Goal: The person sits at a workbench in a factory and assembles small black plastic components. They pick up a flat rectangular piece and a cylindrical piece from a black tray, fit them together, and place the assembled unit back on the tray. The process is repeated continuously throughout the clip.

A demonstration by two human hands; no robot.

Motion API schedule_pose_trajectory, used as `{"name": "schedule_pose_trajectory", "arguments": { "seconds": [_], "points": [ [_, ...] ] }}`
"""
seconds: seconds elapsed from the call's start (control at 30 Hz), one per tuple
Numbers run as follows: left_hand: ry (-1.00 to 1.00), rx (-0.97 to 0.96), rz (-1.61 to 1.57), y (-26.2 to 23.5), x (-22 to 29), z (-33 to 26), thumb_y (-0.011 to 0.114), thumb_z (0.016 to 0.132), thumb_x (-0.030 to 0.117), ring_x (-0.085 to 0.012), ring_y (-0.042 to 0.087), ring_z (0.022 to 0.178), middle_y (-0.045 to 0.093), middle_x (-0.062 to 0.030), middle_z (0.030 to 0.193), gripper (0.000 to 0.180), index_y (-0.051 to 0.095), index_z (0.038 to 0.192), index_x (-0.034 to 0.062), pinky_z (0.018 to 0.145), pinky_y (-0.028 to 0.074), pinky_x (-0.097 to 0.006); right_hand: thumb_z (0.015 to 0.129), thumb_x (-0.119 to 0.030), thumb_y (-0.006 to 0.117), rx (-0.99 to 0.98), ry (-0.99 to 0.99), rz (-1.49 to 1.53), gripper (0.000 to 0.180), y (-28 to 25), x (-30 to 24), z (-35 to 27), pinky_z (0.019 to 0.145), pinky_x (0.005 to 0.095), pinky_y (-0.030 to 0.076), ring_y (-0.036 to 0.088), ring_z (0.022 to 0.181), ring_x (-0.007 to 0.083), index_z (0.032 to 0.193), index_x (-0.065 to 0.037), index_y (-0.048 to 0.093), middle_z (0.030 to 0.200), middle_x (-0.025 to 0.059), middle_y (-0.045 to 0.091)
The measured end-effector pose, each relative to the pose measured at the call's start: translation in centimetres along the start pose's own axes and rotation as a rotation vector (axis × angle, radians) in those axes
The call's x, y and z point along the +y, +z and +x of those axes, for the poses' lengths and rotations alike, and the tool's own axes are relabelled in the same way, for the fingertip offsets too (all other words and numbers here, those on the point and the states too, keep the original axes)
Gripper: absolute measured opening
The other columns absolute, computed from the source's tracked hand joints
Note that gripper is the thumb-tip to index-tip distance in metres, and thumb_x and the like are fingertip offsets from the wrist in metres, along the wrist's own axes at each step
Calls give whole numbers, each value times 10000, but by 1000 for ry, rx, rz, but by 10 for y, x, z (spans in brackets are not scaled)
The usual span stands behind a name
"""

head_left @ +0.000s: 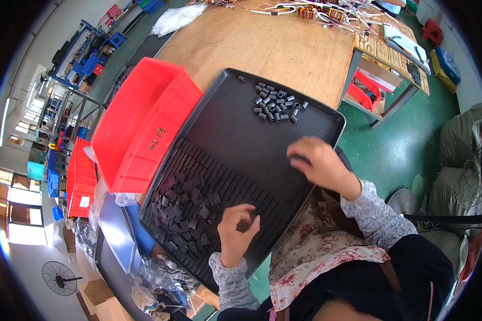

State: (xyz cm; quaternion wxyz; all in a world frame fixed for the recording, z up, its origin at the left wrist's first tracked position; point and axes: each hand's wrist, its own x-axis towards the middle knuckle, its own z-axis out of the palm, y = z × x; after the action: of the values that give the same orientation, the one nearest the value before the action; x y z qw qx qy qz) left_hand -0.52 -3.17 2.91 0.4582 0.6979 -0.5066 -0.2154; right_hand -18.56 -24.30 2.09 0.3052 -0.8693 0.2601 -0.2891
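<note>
Flat black pieces point(203, 212) lie loosely heaped at 8 o'clock in a black tray point(251, 144), on top of and beside close rows of dark strips point(241, 188). Short black tubes point(276, 103) cluster at 1 o'clock, some upright and some on their sides (one lies apart, near the rim at 12 o'clock). At 6 o'clock the left hand point(235, 232) hovers beside the heap, its grip half open, thumb and curled fingers apart with a gap between them. The right hand point(318, 165) is at 3 o'clock, fingers bent toward the thumb; something dark shows in that grip, though I cannot tell whether it is a held piece or the tray behind. A red bin point(144, 120) stands at 10 o'clock, and the wooden desk point(235, 43) stretches away at 12 o'clock, carrying wire-wound coils point(307, 13) toward 1 o'clock.
</note>
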Motion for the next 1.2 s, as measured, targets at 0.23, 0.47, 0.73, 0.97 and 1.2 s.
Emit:
{"name": "schedule_pose_trajectory", "arguments": {
  "seconds": [0.23,0.47,0.73,0.97,1.2],
  "points": [
    [-262,-150,-565,23,-6,-14,727,825,-38,-89,621,827,676,-101,1021,147,582,825,-17,736,545,-246,771,2,685,116,66,-299,316,8,52,42,833,414,497,588,956,327,1071,-86,638,951,108,612],
    [-392,-236,-662,22,-18,-17,697,840,-56,-153,677,836,692,-139,983,255,628,1085,-58,747,574,-277,780,20,717,-42,165,320,191,19,0,2,742,286,499,622,840,177,946,-40,643,834,45,630],
    [-424,-297,-680,23,-30,-21,709,840,-37,-146,677,801,699,-131,953,196,639,1021,-61,698,571,-268,896,-10,671,-574,377,1215,67,40,-40,-28,770,230,495,610,849,69,957,12,653,899,15,659],
    [-446,-275,-716,20,-18,-14,728,851,-4,-142,663,809,695,-131,982,275,634,1097,-83,737,563,-266,829,39,680,-411,137,878,94,30,-40,-24,738,291,500,630,824,162,903,-12,653,917,62,661],
    [-463,-306,-753,18,-19,-15,714,881,46,-151,660,807,688,-144,993,288,623,1112,-102,741,563,-273,725,44,736,-359,-251,571,174,29,-40,-18,748,358,506,614,910,269,870,-27,671,947,82,660]
  ]
}}
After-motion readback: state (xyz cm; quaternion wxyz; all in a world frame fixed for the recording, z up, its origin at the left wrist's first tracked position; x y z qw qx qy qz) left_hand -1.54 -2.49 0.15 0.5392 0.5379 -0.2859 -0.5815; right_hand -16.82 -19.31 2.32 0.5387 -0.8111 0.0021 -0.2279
